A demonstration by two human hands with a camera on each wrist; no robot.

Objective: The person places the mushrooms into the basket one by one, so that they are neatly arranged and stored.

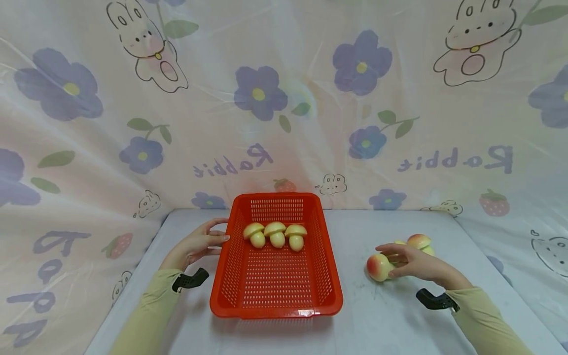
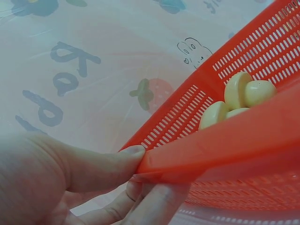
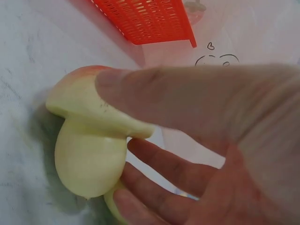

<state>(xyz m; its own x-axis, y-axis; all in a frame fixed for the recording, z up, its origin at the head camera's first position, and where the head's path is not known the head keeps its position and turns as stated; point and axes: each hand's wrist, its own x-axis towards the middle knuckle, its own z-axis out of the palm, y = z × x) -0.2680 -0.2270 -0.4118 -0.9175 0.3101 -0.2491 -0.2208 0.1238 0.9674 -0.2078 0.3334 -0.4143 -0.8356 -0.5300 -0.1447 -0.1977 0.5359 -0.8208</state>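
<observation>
My left fingers (image 2: 159,199) pinch the basket (image 1: 275,312); toward the worktop's (image 1: 364,320) right edge, my right fingers (image 3: 173,164) touch a mushroom (image 1: 377,267), cap leftward, grip unclear.

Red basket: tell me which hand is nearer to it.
Left. The left hand pinches the red basket by its left rim; the right hand is apart from it, off to its right, touching a red-capped mushroom.

The place looks like a curtained-off tabletop booth: a pale, shiny sheet (image 1: 310,133) printed with purple flowers (image 1: 362,62), line-drawn rabbits (image 1: 477,39) and mirror-reversed "Rabbit" lettering (image 1: 500,159) hangs behind and beside a flat whitish table (image 1: 372,320). Home or workplace cannot be told.
</observation>
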